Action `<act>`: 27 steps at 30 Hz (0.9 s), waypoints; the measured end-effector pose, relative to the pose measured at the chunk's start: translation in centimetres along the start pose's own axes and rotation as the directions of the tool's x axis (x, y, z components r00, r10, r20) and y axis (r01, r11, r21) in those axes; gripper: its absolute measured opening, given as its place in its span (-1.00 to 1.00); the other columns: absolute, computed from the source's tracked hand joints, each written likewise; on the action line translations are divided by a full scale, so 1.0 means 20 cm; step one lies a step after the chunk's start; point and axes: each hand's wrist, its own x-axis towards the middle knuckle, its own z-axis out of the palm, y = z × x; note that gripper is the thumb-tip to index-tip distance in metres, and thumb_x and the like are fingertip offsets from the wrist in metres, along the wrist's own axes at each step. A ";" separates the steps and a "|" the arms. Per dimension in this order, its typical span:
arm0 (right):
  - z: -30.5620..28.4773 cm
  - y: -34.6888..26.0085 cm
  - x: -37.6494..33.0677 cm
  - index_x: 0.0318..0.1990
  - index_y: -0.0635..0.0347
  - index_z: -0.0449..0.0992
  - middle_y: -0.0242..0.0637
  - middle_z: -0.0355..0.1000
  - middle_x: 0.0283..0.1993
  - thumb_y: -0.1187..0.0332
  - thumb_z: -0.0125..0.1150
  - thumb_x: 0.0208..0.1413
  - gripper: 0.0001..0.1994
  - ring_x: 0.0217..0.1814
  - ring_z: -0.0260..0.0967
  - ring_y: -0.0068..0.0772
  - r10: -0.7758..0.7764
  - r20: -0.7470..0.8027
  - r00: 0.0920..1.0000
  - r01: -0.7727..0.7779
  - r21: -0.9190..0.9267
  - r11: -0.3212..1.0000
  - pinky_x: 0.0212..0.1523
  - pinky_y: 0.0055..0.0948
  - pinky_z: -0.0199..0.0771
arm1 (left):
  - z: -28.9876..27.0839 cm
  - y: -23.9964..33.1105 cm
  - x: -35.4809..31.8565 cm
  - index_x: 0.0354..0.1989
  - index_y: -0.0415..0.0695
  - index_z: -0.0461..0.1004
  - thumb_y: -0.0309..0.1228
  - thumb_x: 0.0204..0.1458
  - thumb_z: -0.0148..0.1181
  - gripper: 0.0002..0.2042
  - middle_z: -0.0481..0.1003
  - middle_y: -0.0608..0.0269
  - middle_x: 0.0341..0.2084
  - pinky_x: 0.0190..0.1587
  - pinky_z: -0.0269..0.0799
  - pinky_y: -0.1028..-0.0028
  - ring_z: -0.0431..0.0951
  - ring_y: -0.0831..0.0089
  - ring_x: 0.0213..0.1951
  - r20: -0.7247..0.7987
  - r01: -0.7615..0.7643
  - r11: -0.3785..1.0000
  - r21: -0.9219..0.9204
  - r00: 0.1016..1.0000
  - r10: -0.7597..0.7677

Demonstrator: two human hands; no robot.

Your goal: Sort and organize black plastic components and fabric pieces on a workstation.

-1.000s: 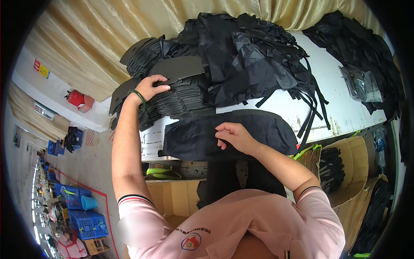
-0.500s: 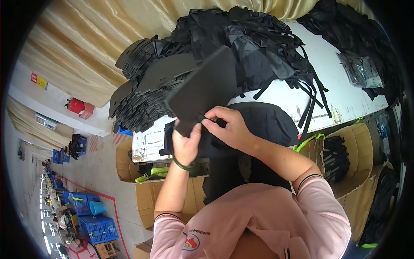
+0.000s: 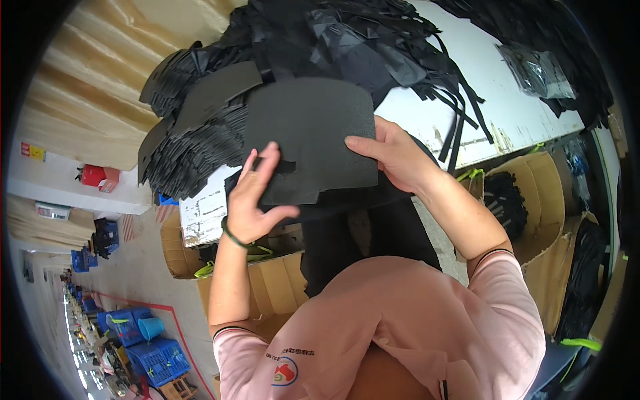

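Observation:
A stiff, flat black panel [image 3: 320,127] with rounded far corners faces up in front of me. A small dark strip or slot shows near its left middle, and its near edge has a notch. My right hand [image 3: 403,157] grips the panel's right edge, thumb on top and fingers hidden underneath. At the left edge, my left hand [image 3: 250,200] is open, fingers spread against the panel and thumb apart near its lower corner. Black fabric [image 3: 393,207] lies under the panel at the table's near side.
Stacks of similar black panels [image 3: 207,133] stand left on the white table [image 3: 533,130]. Behind lies a heap of black fabric with straps [image 3: 360,40], with a clear plastic bag [image 3: 537,70] at far right. Cardboard boxes [image 3: 540,213] stand below the table; blue crates [image 3: 157,360] sit on the floor.
The panel has swung from a steep tilt to lying broad face up. My right hand has left the small slot area for the right edge, and my left hand has opened from its pinch.

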 end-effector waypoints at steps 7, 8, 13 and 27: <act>-0.47 0.27 -0.08 0.01 0.27 0.36 -0.37 0.44 -0.27 0.47 0.27 0.06 -0.64 -0.37 0.37 -0.71 0.129 -0.277 0.952 -0.217 -0.319 0.923 -0.47 -0.69 0.34 | -0.10 -0.30 -0.28 0.02 -0.32 0.43 -0.57 0.12 0.13 -0.71 0.55 0.02 -0.16 -0.05 0.53 0.44 0.58 0.37 -0.20 -0.534 0.117 0.651 -0.750 0.472 -0.701; -0.52 0.28 -0.11 0.02 0.30 0.34 -0.30 0.46 -0.21 0.48 0.27 0.04 -0.62 -0.29 0.38 -0.65 0.177 -0.345 0.922 -0.323 -0.428 0.844 -0.40 -0.63 0.35 | -0.11 -0.36 -0.36 0.03 -0.32 0.42 -0.57 0.12 0.14 -0.71 0.55 0.01 -0.16 -0.05 0.53 0.44 0.57 0.37 -0.18 -0.540 0.178 0.657 -0.733 0.435 -0.720; -0.85 0.45 -0.20 0.07 0.40 0.28 -0.12 0.47 -0.17 0.50 0.35 -0.04 -0.49 -0.14 0.43 -0.36 -0.052 -0.375 0.926 -0.202 -0.606 0.769 -0.06 -0.43 0.41 | -0.15 -0.71 -0.82 0.00 -0.31 0.45 -0.54 0.07 0.21 -0.70 0.55 0.06 -0.16 -0.13 0.50 0.51 0.56 0.43 -0.16 -0.497 0.310 0.528 -0.791 0.178 -0.849; -0.82 0.29 -0.17 -0.01 0.28 0.36 -0.42 0.47 -0.33 0.48 0.31 0.02 -0.63 -0.45 0.36 -0.71 0.148 -0.417 0.897 -0.322 -0.386 0.865 -0.57 -0.75 0.24 | 0.76 0.17 -0.35 0.02 -0.37 0.35 -0.14 0.28 -0.12 -0.55 0.46 -0.02 -0.02 0.19 0.29 0.22 0.43 0.17 0.09 0.776 0.594 -0.505 -0.626 0.534 -0.334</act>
